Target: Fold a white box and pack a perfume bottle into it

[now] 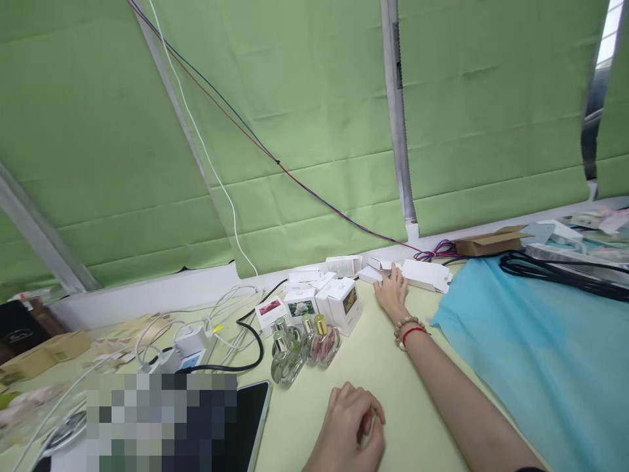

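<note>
My right hand (392, 291) is stretched far forward on the pale yellow table (383, 367), its fingers lying on flat white boxes (417, 274) by the wall. A bead bracelet and a red cord circle that wrist. My left hand (350, 423) rests near the table's front with fingers loosely curled, nothing visible in them. Between the hands and to the left stand small glass perfume bottles (304, 344) with gold caps, and behind them upright white perfume boxes (314, 305) with flower pictures.
A blue cloth (531, 354) covers the table's right side, with black cables (560, 272) and a brown carton (489, 241) beyond. White chargers and cords (196, 337) tangle at left. A dark tablet (248, 419) lies at the front. Green blinds hang behind.
</note>
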Tool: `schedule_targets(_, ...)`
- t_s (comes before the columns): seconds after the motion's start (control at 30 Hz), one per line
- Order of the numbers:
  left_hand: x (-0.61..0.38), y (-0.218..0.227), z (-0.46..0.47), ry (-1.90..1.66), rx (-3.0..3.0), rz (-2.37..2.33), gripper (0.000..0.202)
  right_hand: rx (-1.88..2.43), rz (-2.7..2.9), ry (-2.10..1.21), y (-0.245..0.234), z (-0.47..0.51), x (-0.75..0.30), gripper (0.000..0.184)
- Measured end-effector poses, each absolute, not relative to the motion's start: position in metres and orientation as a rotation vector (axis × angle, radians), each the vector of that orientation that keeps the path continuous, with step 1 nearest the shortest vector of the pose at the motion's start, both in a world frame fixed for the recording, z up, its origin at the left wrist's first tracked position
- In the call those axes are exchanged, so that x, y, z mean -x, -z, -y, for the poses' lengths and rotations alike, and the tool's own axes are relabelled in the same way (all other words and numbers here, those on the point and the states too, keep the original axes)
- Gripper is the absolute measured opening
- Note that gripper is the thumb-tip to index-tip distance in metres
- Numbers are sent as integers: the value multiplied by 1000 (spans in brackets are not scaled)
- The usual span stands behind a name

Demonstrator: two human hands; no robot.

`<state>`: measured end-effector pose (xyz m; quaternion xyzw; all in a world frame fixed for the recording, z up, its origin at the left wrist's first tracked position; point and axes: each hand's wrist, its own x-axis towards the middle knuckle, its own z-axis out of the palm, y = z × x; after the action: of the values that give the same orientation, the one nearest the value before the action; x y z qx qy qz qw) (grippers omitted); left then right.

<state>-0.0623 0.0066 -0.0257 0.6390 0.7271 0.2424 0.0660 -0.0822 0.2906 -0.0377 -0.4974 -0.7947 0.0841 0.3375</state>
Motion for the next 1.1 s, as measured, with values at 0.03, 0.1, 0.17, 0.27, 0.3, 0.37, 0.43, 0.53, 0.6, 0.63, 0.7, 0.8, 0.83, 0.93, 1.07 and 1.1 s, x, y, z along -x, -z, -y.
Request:
schedule_targets(0.03,62,25,-7,-703,-1929,-2197,17,1302,2090,-209,38,-293,84,48)
schedule_targets(0.1,60,21,-8,-641,-1915,-2208,17,1296,2139,-182,37,-295,86,52)
schedule_targets(0.17,57,16,-9,-604,-1889,-2217,17,1271,2179,-161,36,-295,87,56)
schedule_targets(0.27,50,11,-8,-616,-1845,-2233,15,1237,2220,-180,35,-295,86,58)
schedule_targets(0.3,49,11,-7,-629,-1835,-2235,14,1230,2225,-191,36,-295,85,59)
schedule_targets(0.37,46,12,-6,-674,-1815,-2239,14,1208,2216,-197,38,-294,83,60)
schedule_targets(0.43,45,13,-4,-748,-1788,-2241,14,1163,2180,-180,37,-292,81,59)
schedule_targets(0.53,46,14,-2,-851,-1690,-2238,15,1060,2099,-183,20,-285,80,56)
schedule_targets(0.6,46,14,-1,-887,-1640,-2245,18,1021,2024,-239,-4,-278,76,54)
schedule_targets(0.63,46,14,-1,-894,-1634,-2247,19,1026,1967,-279,-20,-273,73,54)
schedule_targets(0.7,47,14,-1,-895,-1645,-2244,23,1005,1820,-309,-56,-262,61,55)
schedule_targets(0.8,47,15,0,-923,-1661,-2220,27,914,1619,-345,-108,-241,33,52)
schedule_targets(0.83,47,15,1,-950,-1658,-2209,31,866,1577,-375,-123,-233,21,51)
schedule_targets(0.93,49,16,1,-1061,-1626,-2179,43,638,1517,-436,-156,-199,-11,52)
schedule_targets(1.07,52,19,2,-1164,-1555,-2136,44,350,1437,-409,-178,-132,-39,45)
schedule_targets(1.1,54,20,2,-1186,-1529,-2113,41,291,1398,-383,-180,-113,-42,42)
